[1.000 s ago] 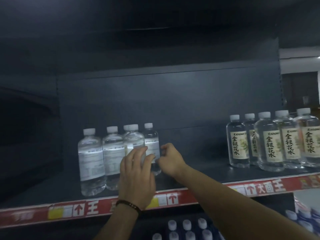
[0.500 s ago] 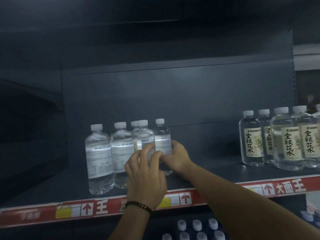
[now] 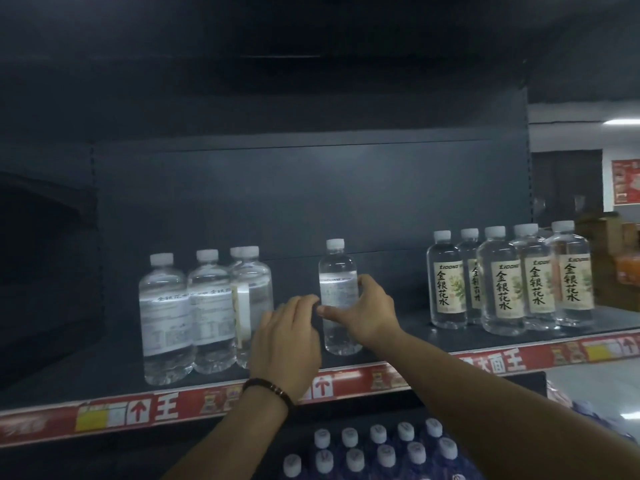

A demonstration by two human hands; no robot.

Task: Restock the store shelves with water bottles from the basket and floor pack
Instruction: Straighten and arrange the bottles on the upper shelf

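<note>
Dark shelf [image 3: 398, 344] holds two bottle groups with a wide gap; right hand [image 3: 367, 311] grips one bottle [image 3: 337, 271], left hand [image 3: 287, 337] half-open, pack below [image 3: 377, 448] still full.

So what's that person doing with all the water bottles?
A person is stocking a shop shelf. The right hand grips one bottle standing alone in the middle of the shelf. The left hand is beside it, not holding anything. A left group of bottles shows back labels, and a right group shows front labels. More capped bottles wait below.
</note>
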